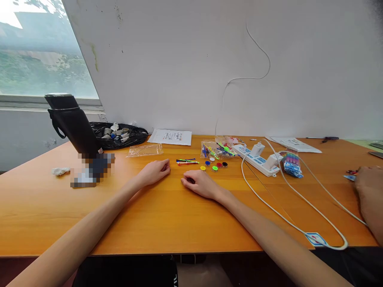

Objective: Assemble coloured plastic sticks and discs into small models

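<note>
My left hand [155, 172] rests on the wooden table, its fingers loosely curled, with nothing visible in them. To its right, my right hand [201, 184] also lies in a loose fist on the tabletop, a dark gap showing between thumb and fingers. Just beyond the two hands is a small bundle of thin coloured plastic sticks [187, 162]. Several small round discs lie near my right hand, among them a yellow disc [203, 168], a green disc [214, 168] and a blue disc [207, 163]. Behind them is a clear bag of colourful plastic parts [217, 150].
A white power strip [257, 160] with plugged-in chargers and looping cables lies right. At left stand a black bottle [73, 127] and a black plastic bag [134, 135] of rubbish. A clear wrapper [145, 150] lies flat. Another person's hand [371, 195] is at the right edge.
</note>
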Demonstrator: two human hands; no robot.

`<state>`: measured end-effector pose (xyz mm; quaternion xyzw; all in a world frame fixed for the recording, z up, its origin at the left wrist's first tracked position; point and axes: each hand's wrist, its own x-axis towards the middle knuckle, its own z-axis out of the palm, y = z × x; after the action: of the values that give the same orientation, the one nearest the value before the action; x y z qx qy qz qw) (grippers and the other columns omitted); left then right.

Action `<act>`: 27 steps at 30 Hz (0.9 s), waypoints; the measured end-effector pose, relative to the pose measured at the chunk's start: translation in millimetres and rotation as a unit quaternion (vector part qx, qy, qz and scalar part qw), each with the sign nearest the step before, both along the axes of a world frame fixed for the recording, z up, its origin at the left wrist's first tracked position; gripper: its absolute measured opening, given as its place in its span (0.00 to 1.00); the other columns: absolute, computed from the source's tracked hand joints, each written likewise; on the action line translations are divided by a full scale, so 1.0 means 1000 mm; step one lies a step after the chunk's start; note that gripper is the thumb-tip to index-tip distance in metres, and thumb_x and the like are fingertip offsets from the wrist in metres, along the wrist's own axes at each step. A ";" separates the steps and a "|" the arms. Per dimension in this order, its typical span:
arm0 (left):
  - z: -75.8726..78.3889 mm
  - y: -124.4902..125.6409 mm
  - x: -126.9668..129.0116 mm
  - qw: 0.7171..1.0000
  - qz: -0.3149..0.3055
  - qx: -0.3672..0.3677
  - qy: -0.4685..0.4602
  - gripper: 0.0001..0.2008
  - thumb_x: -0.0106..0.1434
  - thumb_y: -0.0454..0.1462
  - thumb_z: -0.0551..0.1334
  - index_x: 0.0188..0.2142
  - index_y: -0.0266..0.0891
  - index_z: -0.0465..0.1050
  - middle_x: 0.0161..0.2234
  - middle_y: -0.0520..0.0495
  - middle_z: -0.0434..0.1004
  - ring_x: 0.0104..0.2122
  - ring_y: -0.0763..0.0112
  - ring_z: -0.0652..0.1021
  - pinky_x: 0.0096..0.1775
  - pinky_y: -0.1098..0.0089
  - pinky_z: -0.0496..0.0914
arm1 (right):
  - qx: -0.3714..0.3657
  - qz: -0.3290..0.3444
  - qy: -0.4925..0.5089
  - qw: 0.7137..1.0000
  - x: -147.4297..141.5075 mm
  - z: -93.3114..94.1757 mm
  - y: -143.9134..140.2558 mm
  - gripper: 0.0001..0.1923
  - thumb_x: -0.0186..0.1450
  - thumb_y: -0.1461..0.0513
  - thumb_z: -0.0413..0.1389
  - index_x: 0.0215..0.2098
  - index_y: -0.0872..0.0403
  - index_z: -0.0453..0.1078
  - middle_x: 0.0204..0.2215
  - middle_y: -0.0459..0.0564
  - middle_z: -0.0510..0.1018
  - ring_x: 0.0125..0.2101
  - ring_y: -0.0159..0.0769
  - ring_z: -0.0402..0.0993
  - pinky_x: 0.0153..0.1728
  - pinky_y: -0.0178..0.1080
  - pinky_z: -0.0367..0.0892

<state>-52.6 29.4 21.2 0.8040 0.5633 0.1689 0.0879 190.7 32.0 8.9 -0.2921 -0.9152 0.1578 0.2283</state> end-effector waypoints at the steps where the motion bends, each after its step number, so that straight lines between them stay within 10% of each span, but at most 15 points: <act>1: -0.001 0.000 0.000 1.000 -0.001 0.001 -0.001 0.09 0.67 0.43 0.52 0.34 0.43 0.63 0.28 0.51 0.74 0.26 0.67 0.72 0.28 0.70 0.55 | 0.000 0.001 0.001 1.000 0.000 0.000 0.000 0.17 0.70 0.60 0.51 0.24 0.55 0.58 0.23 0.43 0.68 0.24 0.28 0.58 0.28 0.34 0.48; 27: 0.002 -0.001 0.002 1.000 0.001 -0.005 0.006 0.09 0.67 0.43 0.52 0.33 0.43 0.63 0.27 0.51 0.73 0.25 0.67 0.71 0.28 0.69 0.54 | 0.018 -0.004 -0.008 1.000 0.009 0.003 0.006 0.16 0.71 0.60 0.50 0.25 0.54 0.59 0.23 0.43 0.69 0.24 0.28 0.59 0.28 0.34 0.49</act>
<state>-51.0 28.0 23.6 0.8038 0.5656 0.1615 0.0886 199.2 37.9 11.4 -0.2925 -0.9186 0.1381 0.2271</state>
